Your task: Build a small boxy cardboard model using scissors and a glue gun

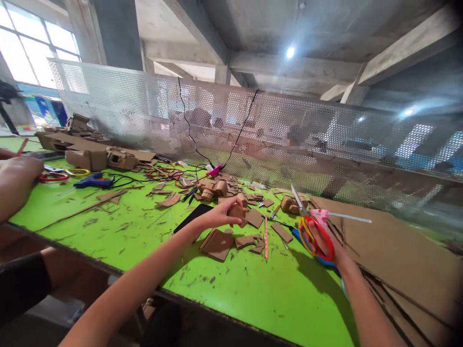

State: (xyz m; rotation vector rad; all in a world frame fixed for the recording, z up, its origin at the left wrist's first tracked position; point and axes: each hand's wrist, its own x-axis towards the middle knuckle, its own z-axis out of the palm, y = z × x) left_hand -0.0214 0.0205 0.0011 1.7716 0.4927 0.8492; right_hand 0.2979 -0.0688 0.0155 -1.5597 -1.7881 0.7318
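Note:
My left hand (220, 213) reaches over the middle of the green table, its fingers curled around a small rounded piece of cardboard (237, 213). On the right, my right hand (321, 238) grips scissors (314, 236) by their red and yellow handles, blades pointing up and away. Just below my left hand lie a squarish cardboard piece (217, 244) and torn scraps (246, 241). A pink pencil (266, 238) rests between my hands. Behind the scissors sits a pink glue gun (319, 213) with a clear glue stick; something blue beside my right hand is partly hidden.
A cardboard camera model (211, 189) and many scraps lie further back, before a perforated metal screen (296, 130). Large cardboard sheets (394, 255) cover the right side. At left are a co-worker's arm (18, 185), other scissors (54, 177) and a blue glue gun (94, 180).

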